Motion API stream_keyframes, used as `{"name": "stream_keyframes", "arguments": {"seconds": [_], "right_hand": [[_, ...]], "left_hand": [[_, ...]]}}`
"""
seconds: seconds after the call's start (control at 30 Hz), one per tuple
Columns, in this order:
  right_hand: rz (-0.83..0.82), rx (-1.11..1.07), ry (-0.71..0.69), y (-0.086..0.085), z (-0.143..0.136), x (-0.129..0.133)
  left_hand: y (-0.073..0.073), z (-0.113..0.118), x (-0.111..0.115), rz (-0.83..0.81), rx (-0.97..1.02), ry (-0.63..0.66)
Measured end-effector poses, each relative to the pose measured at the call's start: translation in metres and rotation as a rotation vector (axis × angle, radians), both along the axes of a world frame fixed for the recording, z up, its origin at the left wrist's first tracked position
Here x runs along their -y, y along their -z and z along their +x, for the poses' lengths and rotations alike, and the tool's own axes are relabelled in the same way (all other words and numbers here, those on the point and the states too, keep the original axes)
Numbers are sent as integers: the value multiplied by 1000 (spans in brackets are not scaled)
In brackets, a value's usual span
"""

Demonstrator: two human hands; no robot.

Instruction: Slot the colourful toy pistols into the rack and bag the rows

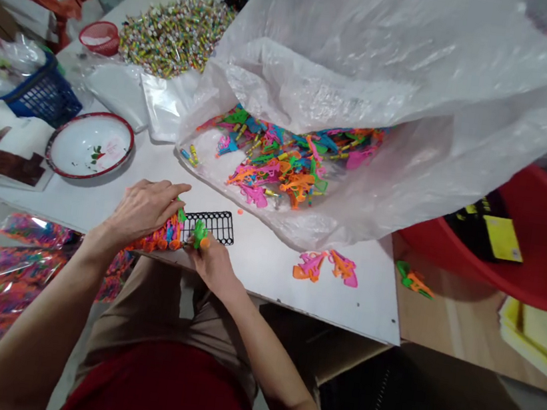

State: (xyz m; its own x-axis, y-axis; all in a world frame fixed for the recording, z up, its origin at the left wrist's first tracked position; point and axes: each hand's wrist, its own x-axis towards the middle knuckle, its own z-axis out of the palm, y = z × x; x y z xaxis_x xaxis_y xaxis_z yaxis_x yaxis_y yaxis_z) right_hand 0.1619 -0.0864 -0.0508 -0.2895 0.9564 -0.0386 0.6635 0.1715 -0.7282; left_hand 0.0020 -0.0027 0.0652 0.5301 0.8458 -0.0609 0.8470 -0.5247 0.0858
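My left hand lies over a packed row of small coloured plastic toy guns, its fingers stretched out across their tops. The row stands at the table's front edge, at the left part of a black plastic rack with a grid of slots. Between the fingers of my right hand is a green toy gun with an orange part, held just over the rack. Part of the rack is hidden behind both hands. Two pairs of pink and orange toy guns lie farther right on the table.
A large clear plastic bag spills toy guns. Left stand an enamel basin, a blue basket and a heap of small yellow-green pieces. A red tub is at right. Filled packs lie below left.
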Motion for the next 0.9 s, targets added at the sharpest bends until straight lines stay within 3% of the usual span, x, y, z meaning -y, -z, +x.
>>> {"name": "stream_keyframes", "arguments": {"seconds": [0.2, 0.33, 0.4, 0.5, 0.6, 0.7, 0.8, 0.9], "right_hand": [[24, 183, -127, -8, -13, -3], [-13, 120, -290, -25, 13, -28], [20, 122, -346, -38, 39, -59], [149, 317, -119, -52, 70, -127], [255, 605, -9, -49, 82, -192], [270, 691, -59, -44, 83, -226], [361, 602, -82, -50, 87, -216], [390, 319, 32, -57, 84, -166]], "left_hand": [[0, 1, -2, -3, 5, -16], [3, -2, -4, 15, 27, 7], [4, -3, -4, 19, 41, 25], [4, -4, -5, 30, 46, 26], [5, -4, -6, 33, 45, 32], [6, -5, -6, 32, 31, 40], [6, -4, -7, 31, 23, 30], [5, -4, -7, 26, 31, 13]]}}
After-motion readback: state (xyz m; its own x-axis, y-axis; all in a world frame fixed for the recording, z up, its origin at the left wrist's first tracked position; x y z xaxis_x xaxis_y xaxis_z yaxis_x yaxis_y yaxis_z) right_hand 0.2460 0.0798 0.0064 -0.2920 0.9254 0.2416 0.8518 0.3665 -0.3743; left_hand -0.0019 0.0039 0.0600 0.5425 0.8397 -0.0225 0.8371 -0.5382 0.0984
